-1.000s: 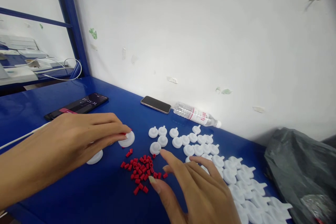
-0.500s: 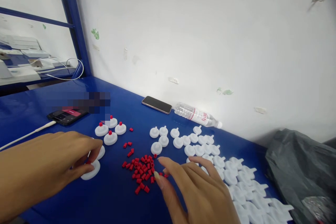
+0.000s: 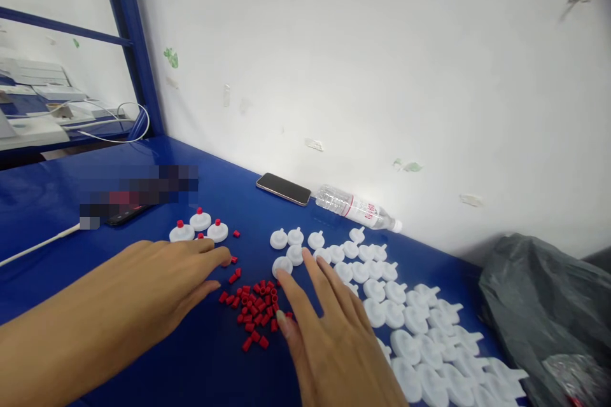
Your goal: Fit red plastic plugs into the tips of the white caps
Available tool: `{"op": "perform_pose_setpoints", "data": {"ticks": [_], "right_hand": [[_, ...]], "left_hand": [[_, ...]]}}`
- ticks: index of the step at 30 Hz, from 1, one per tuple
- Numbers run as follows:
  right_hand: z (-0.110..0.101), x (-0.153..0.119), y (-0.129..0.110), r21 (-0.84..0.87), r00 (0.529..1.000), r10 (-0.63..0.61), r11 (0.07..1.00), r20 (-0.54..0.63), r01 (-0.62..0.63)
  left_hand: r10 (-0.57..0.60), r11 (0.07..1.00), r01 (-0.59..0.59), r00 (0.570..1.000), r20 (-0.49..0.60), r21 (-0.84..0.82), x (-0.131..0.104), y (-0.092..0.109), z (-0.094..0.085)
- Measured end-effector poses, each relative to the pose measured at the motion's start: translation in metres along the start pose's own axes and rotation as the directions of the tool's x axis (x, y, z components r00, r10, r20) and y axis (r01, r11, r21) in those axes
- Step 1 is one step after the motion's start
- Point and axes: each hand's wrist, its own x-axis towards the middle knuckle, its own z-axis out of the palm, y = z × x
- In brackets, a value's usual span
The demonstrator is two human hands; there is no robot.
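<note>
My left hand (image 3: pixel 165 280) lies palm down on the blue table (image 3: pixel 200 356), fingers apart, its tips beside loose red caps (image 3: pixel 255 313) and just below three white discs with red caps (image 3: pixel 200 227). It holds nothing that I can see. My right hand (image 3: pixel 329 324) reaches forward with spread fingers, the index tip touching a plain white disc (image 3: pixel 282 264) at the near edge of a spread of white discs (image 3: pixel 420 324). The pile of small red caps sits between both hands.
A phone (image 3: pixel 283 189) and a lying water bottle (image 3: pixel 358 208) rest against the white wall. Another phone (image 3: pixel 126 213) with a white cable (image 3: pixel 38 245) lies at the left. A dark plastic bag (image 3: pixel 544 311) sits at the right.
My left hand let go of a white disc at the lower left and slid right toward the red caps. My right hand stretched forward to the white disc.
</note>
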Motion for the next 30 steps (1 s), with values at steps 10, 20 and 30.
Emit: {"op": "perform_pose_setpoints", "data": {"ticks": [10,20,30], "right_hand": [[0.033,-0.007,-0.033,0.059,0.979,0.183,0.98,0.089,-0.189],[-0.015,0.007,-0.019,-0.064,0.937,0.248,0.969,0.245,-0.24],[-0.009,-0.008,-0.005,-0.118,0.903,0.426,0.901,0.059,-0.417]], "left_hand": [[-0.043,0.996,0.039,0.998,0.043,0.077,0.015,0.011,0.003],[-0.236,0.928,0.097,0.9,0.367,0.359,0.023,0.029,-0.01],[-0.258,0.919,0.102,0.885,0.387,0.381,0.023,0.038,-0.019]]}}
